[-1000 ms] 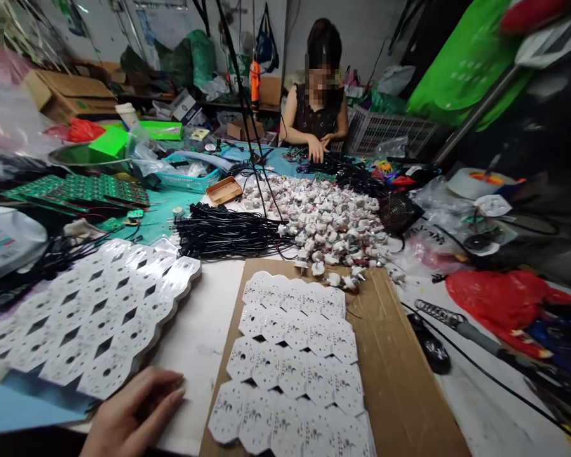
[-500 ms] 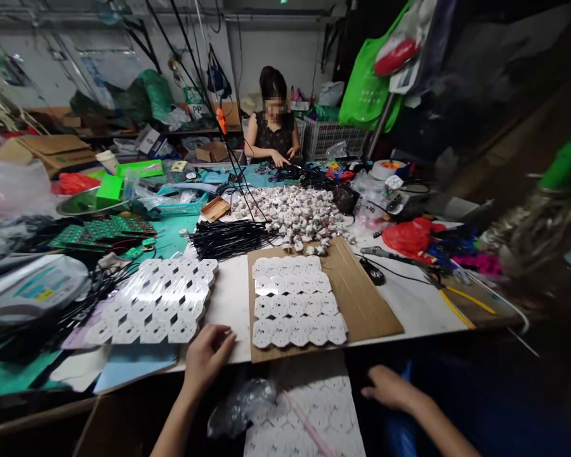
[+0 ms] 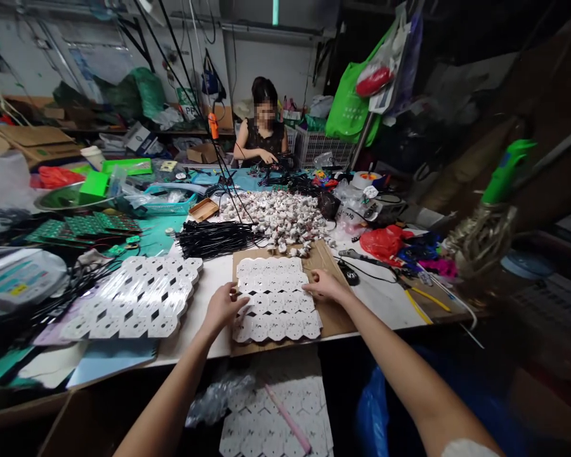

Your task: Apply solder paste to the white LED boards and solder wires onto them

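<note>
Left hand (image 3: 223, 307) and right hand (image 3: 326, 285), both partly open with fingers curved, at opposite side edges of the white panels (image 3: 273, 301) on cardboard (image 3: 335, 311); contact unclear

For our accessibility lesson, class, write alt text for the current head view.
A left hand and a right hand are at opposite edges of scalloped white boards on brown cardboard. A similar set lies to the left; beyond are black cables and heaped small white parts, with a person opposite.
</note>
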`<state>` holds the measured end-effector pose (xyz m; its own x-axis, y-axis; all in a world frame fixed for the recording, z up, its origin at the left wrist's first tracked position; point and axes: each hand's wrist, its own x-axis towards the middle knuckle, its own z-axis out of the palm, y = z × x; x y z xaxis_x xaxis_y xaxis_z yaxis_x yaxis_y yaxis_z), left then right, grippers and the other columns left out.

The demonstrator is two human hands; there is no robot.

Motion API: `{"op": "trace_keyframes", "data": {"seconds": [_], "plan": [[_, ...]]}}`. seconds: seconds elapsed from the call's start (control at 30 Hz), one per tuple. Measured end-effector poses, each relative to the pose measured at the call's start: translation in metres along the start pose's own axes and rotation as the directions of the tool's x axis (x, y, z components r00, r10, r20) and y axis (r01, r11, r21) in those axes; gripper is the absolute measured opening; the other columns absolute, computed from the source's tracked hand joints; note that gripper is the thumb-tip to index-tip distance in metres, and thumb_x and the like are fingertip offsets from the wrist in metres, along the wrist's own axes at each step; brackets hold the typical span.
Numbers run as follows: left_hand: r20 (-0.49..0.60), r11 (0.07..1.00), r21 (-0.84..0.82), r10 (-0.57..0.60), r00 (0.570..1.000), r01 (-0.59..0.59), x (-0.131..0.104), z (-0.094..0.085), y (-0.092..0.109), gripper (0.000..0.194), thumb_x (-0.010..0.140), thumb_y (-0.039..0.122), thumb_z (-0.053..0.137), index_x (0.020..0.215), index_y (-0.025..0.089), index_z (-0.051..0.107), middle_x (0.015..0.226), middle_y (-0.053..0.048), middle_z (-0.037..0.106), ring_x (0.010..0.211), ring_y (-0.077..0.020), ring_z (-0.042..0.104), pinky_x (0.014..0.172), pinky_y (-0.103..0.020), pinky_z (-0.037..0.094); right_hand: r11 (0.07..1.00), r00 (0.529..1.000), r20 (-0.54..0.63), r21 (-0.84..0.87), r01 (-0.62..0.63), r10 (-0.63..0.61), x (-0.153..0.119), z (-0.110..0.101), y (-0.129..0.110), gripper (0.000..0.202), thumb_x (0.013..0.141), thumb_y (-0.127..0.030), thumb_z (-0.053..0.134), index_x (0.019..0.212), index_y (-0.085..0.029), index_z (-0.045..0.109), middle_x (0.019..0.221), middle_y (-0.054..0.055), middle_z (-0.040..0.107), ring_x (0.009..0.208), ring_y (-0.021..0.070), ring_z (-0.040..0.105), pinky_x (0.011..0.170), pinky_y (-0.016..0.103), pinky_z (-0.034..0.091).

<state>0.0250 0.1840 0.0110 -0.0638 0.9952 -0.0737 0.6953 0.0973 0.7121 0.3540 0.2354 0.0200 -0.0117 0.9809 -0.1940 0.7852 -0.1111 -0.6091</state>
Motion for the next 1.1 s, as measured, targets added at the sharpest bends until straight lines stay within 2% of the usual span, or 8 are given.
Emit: {"op": "trace_keyframes", "data": {"seconds": [0.13, 0.23, 0.37, 0.5, 0.63, 0.77, 0.93, 1.1], "plan": [[0.034, 0.997, 0.056, -0.057, 0.998, 0.055, 0.018, 0.009, 0.011, 0.075, 0.067, 0.038, 0.078, 0.133, 0.011, 0.055, 0.119, -0.019, 0.066, 0.1, -0.0286, 0.067, 0.08, -0.034, 0.052, 1.0, 0.999, 0.031, 0.006, -0.021, 0.021, 0.021, 0.013, 0.0, 0.063, 0.052, -0.044, 0.092, 0.102, -0.013, 0.069, 0.12, 0.018, 0.064, 0.107, 0.034, 0.063, 0.089, 0.04, 0.05], [0.041, 0.991, 0.101, -0.092, 0.995, 0.088, 0.021, 0.007, 0.018, 0.079, 0.064, 0.037, 0.08, 0.135, 0.014, 0.054, 0.114, -0.015, 0.067, 0.097, -0.0281, 0.067, 0.077, -0.033, 0.051, 0.996, 0.995, 0.081, 0.07, -0.063, 0.057, 0.029, 0.016, 0.0, 0.067, 0.045, -0.044, 0.095, 0.098, -0.015, 0.068, 0.112, 0.017, 0.068, 0.101, 0.0345, 0.065, 0.082, 0.039, 0.053], [0.049, 0.993, 0.061, -0.104, 0.993, 0.101, 0.021, 0.005, 0.022, 0.076, 0.063, 0.035, 0.08, 0.133, 0.017, 0.056, 0.108, -0.011, 0.067, 0.093, -0.026, 0.067, 0.078, -0.032, 0.051, 0.971, 0.982, 0.173, 0.209, -0.116, 0.08, 0.035, 0.017, 0.003, 0.065, 0.053, -0.044, 0.092, 0.104, -0.015, 0.063, 0.089, 0.011, 0.072, 0.079, 0.0261, 0.069, 0.064, 0.032, 0.054], [0.11, 0.995, -0.007, -0.099, 0.989, 0.1, 0.026, 0.001, 0.016, 0.076, 0.062, 0.04, 0.082, 0.13, 0.015, 0.057, 0.105, -0.011, 0.067, 0.088, -0.026, 0.067, 0.076, -0.035, 0.053, 0.945, 0.972, 0.234, 0.312, -0.097, 0.023, 0.035, 0.014, 0.004, 0.057, 0.058, -0.039, 0.09, 0.103, -0.016, 0.063, 0.089, 0.008, 0.073, 0.076, 0.0214, 0.068, 0.061, 0.027, 0.053], [0.082, 0.996, 0.057, 0.068, 0.994, -0.073, 0.043, -0.005, 0.017, 0.072, 0.069, 0.055, 0.076, 0.127, 0.016, 0.06, 0.119, -0.015, 0.061, 0.102, -0.0286, 0.064, 0.086, -0.039, 0.052, 0.929, 0.96, 0.268, 0.368, -0.025, -0.081, 0.035, 0.009, 0.006, 0.039, 0.069, -0.036, 0.083, 0.095, -0.015, 0.063, 0.083, 0.004, 0.072, 0.075, 0.017, 0.066, 0.061, 0.023, 0.049], [0.239, 0.923, 0.17, 0.301, 0.923, -0.345, 0.069, -0.005, 0.041, 0.067, 0.068, 0.057, 0.077, 0.124, 0.021, 0.064, 0.121, -0.012, 0.064, 0.115, -0.0309, 0.058, 0.097, -0.04, 0.046, 0.923, 0.953, 0.258, 0.382, 0.049, -0.157, 0.037, 0.007, 0.007, 0.038, 0.07, -0.035, 0.081, 0.095, -0.016, 0.06, 0.08, 0.0, 0.068, 0.072, 0.0148, 0.062, 0.062, 0.023, 0.048], [0.523, 0.903, 0.233, 0.196, 0.83, -0.36, 0.09, 0.004, 0.075, 0.082, 0.051, 0.061, 0.084, 0.12, 0.02, 0.067, 0.11, -0.01, 0.07, 0.105, -0.0311, 0.063, 0.085, -0.034, 0.047, 0.934, 0.948, 0.235, 0.333, 0.13, -0.216, 0.039, 0.002, 0.009, 0.042, 0.07, -0.038, 0.08, 0.098, -0.016, 0.058, 0.084, 0.0, 0.067, 0.074, 0.0159, 0.062, 0.066, 0.025, 0.049], [0.606, 0.873, 0.267, 0.177, 0.775, -0.408, 0.091, 0.007, 0.079, 0.058, 0.055, 0.062, 0.08, 0.093, 0.021, 0.068, 0.087, -0.004, 0.07, 0.085, -0.0244, 0.063, 0.073, -0.029, 0.043, 0.959, 0.941, 0.227, 0.191, 0.208, -0.249, 0.038, -0.006, 0.004, 0.042, 0.072, -0.035, 0.078, 0.105, -0.015, 0.063, 0.099, 0.005, 0.069, 0.092, 0.0228, 0.065, 0.082, 0.033, 0.05]]}}
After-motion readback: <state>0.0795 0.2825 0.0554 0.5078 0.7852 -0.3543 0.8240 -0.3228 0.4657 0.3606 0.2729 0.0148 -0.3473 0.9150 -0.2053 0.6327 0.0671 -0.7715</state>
